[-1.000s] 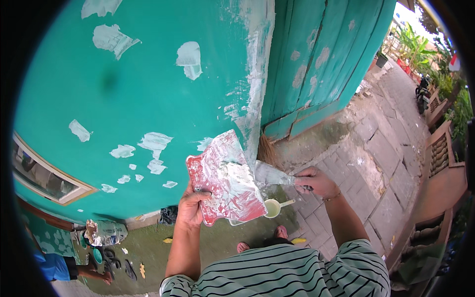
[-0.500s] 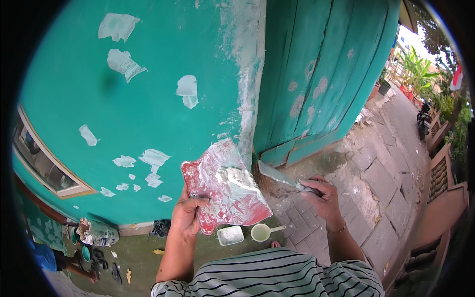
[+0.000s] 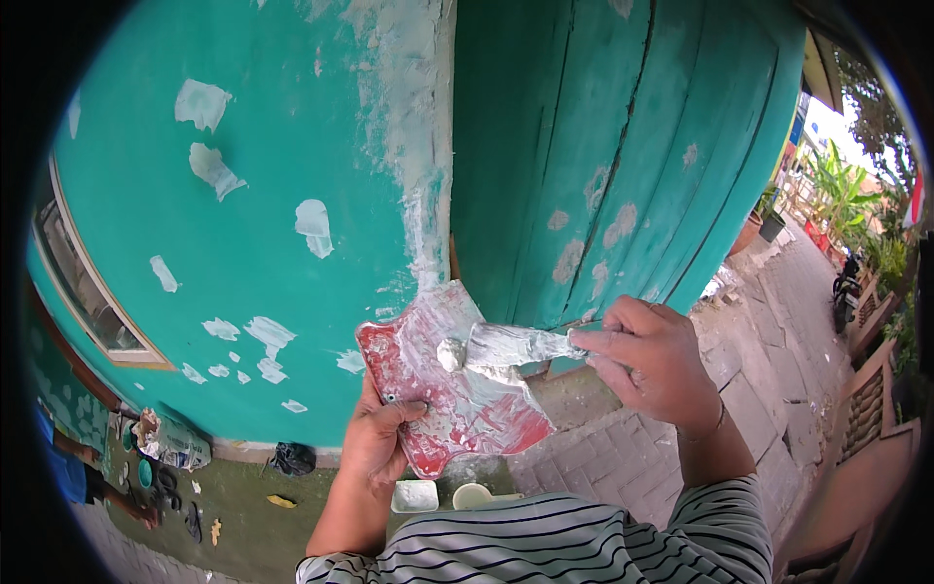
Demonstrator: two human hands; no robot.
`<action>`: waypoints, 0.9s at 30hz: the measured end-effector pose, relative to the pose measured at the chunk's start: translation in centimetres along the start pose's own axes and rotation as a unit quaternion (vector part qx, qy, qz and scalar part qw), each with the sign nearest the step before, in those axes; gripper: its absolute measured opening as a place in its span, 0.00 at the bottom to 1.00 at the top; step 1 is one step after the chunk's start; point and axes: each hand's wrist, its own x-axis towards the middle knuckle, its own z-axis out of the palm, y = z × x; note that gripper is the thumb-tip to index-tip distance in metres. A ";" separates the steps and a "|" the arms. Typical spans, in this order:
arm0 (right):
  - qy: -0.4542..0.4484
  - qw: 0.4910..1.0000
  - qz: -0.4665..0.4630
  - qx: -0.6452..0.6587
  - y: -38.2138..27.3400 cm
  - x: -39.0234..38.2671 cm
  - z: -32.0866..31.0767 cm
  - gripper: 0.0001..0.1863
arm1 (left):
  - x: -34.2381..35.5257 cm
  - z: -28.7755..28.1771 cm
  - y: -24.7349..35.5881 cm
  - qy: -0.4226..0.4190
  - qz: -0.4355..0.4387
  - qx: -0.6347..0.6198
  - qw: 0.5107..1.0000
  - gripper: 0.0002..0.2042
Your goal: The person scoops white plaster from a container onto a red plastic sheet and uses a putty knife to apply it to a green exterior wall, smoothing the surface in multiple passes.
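Note:
My left hand (image 3: 381,428) grips a red plastic board (image 3: 438,443) smeared with white putty, its thumb on top. In my right hand (image 3: 652,360) is a putty knife (image 3: 516,343), held by its handle end. The knife's coated blade lies over the board, against a lump of white putty (image 3: 450,354). Behind the board's top edge stands the corner of a green wall (image 3: 321,117), with a strip of pale putty (image 3: 409,127) down that edge. Several whitish patches dot the wall's face.
A green plank door (image 3: 574,175) with pale spots is right of the corner. A white tub (image 3: 415,496) and a cream dipper (image 3: 474,496) stand on the ground below. At far left are a low window (image 3: 88,282), sandals and part of another person (image 3: 63,467). Paving (image 3: 759,389) runs along the right.
My right hand has moved up and left, bringing the knife from beside the board onto its putty. The view has shifted, so the wall corner appears further left.

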 end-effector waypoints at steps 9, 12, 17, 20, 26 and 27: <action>-0.079 0.996 0.009 0.032 1.8 -1.0 -2.4 0.11 | 1.4 1.5 -1.2 0.027 -0.014 -0.025 0.999 0.37; -0.084 0.991 0.021 0.102 3.3 -1.2 -2.9 0.12 | 1.6 1.9 -0.4 0.014 -0.031 -0.056 0.998 0.37; -0.154 0.912 0.119 0.361 7.3 -0.6 -2.1 0.13 | 1.3 1.9 1.7 0.001 -0.031 -0.062 0.998 0.36; -0.186 0.792 0.243 0.529 8.1 -0.4 -0.1 0.12 | 1.3 1.8 2.3 0.007 -0.008 -0.054 0.998 0.36; -0.163 0.766 0.269 0.561 5.6 1.3 2.2 0.12 | 0.9 0.9 4.2 0.007 -0.001 -0.055 0.998 0.36; -0.133 0.828 0.210 0.503 5.1 1.5 2.0 0.12 | 0.7 0.8 4.5 0.009 0.002 -0.055 0.998 0.36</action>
